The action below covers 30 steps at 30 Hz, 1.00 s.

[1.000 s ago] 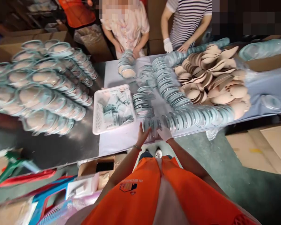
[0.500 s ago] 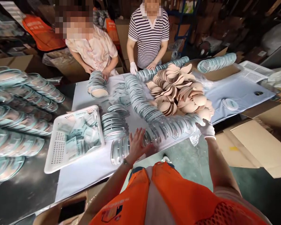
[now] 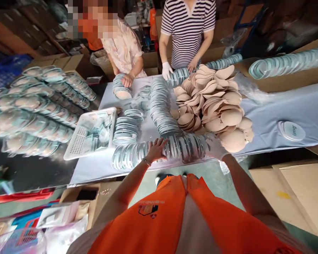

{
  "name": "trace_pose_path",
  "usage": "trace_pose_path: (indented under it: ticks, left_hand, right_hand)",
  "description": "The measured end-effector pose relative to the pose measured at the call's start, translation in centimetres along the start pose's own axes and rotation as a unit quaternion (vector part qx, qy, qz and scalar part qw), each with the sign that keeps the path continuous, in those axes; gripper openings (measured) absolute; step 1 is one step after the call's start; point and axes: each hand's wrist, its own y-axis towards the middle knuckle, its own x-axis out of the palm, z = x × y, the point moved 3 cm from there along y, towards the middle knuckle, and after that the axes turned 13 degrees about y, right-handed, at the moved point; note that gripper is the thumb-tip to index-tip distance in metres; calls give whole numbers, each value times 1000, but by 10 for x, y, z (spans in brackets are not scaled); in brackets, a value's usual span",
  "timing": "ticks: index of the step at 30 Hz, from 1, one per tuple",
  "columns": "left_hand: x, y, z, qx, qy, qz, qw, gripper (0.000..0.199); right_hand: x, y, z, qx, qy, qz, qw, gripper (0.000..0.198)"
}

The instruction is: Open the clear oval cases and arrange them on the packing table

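Along the near table edge lies a row of clear round packages with teal rims, standing on edge and leaning on one another. My left hand, bare, rests on top of this row near its middle, fingers spread. At the row's right end my right hand, in a white glove, lies against the last packages with its fingers stretched out; the fingertips blend into the clear plastic. Just beyond that hand is a heap of beige bra pads. A second row of round packages runs away from me.
A white perforated basket holds teal packets. Short stacks of packages stand beside it. Many filled packages are piled at left. Two people work across the table, one in a striped shirt. White round cards lie at right.
My view has shifted. My right hand has moved left against the row's end, and the packages under my hands sit closer together. Across the table, a person's hand now rests on a package stack.
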Motion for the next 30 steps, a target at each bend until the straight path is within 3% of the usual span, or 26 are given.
trace_pose_path:
  ticks: [5, 8, 12, 19, 23, 26, 30]
  left_hand:
    - [11, -15, -22, 6, 13, 15, 1000, 132]
    - [16, -19, -27, -25, 8, 25, 999, 127]
    - [15, -27, -32, -58, -24, 32, 998, 121]
    - [13, -60, -71, -82, -63, 19, 994, 124]
    - [13, -78, -85, -104, -74, 39, 991, 120]
    - [11, -70, -65, -122, -124, 99, 980, 117]
    - [6, -23, -6, -146, -268, 193, 932, 100]
  right_hand:
    - [-11, 9, 32, -150, -111, -11, 982, 110]
    - [-9, 21, 18, -207, -146, -7, 967, 96]
    - [-3, 34, -3, -209, -172, -20, 962, 79]
    - [-3, 41, -12, -196, -164, -16, 967, 79]
    - [3, 39, -34, -205, -148, -9, 967, 81]
    - [8, 37, -53, -196, -137, -16, 971, 84]
    - [-1, 36, -49, -157, -88, 39, 983, 81]
